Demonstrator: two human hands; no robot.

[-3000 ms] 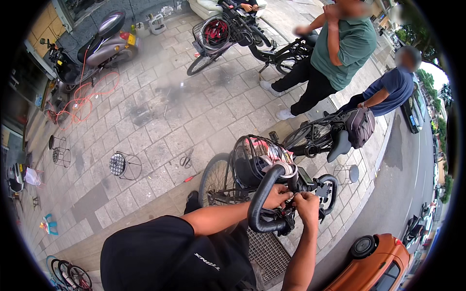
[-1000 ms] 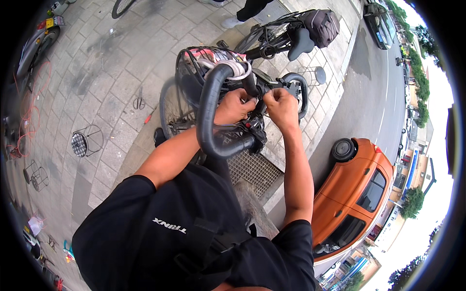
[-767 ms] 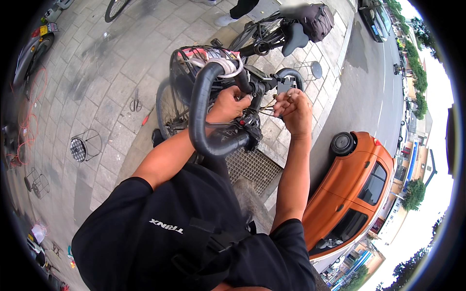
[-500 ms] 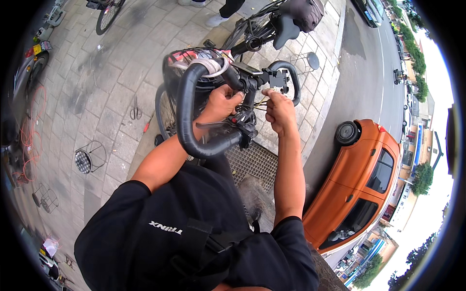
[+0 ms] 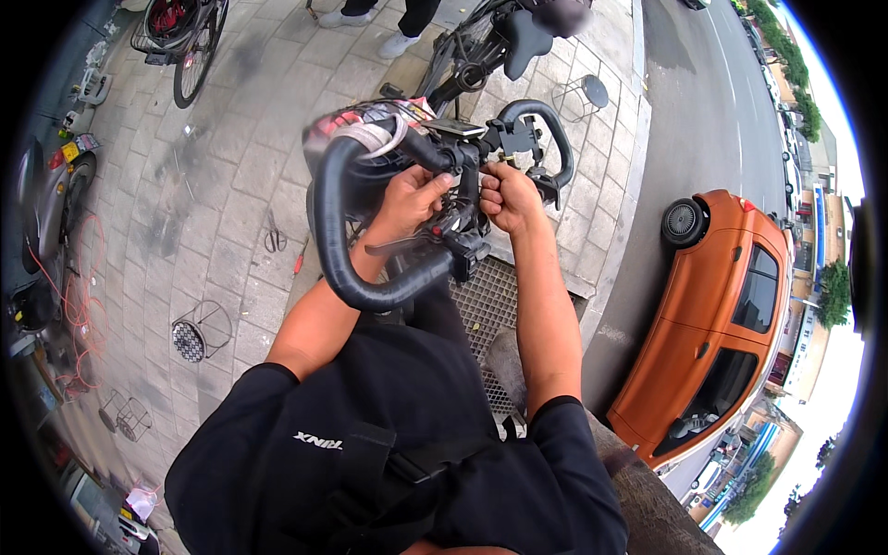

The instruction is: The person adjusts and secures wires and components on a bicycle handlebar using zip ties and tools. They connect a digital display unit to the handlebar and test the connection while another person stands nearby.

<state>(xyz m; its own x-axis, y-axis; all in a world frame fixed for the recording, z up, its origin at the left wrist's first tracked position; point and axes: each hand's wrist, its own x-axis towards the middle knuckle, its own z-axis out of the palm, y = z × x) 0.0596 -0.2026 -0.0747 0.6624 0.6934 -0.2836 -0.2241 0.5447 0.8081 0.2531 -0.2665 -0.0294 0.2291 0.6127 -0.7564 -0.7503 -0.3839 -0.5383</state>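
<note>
A bicycle's black wrapped handlebar (image 5: 335,208) curves in front of me, with its stem (image 5: 469,180) between my hands. My left hand (image 5: 412,200) reaches behind the bar's left curve, thumb and fingers closed at the stem's left side. At the stem's right side my right hand (image 5: 511,197) is closed with curled fingers. Whatever either hand pinches is too small or hidden to make out. Above my right hand sits a black phone holder (image 5: 520,137). A pale strap (image 5: 372,139) is wound round the bar, and a brake lever (image 5: 400,246) lies beside my left wrist.
A bicycle saddle (image 5: 525,46) lies beyond the handlebar, near a person's shoes (image 5: 398,44). On the paving are a round stool (image 5: 189,341), scissors (image 5: 275,240) and a red-handled tool (image 5: 298,264). A metal grate (image 5: 481,296) lies below; an orange car (image 5: 708,324) stands on the road at right.
My right hand has moved left and in against the stem, its raised index finger now curled. My left hand stays beside the stem. The whole view has shifted slightly.
</note>
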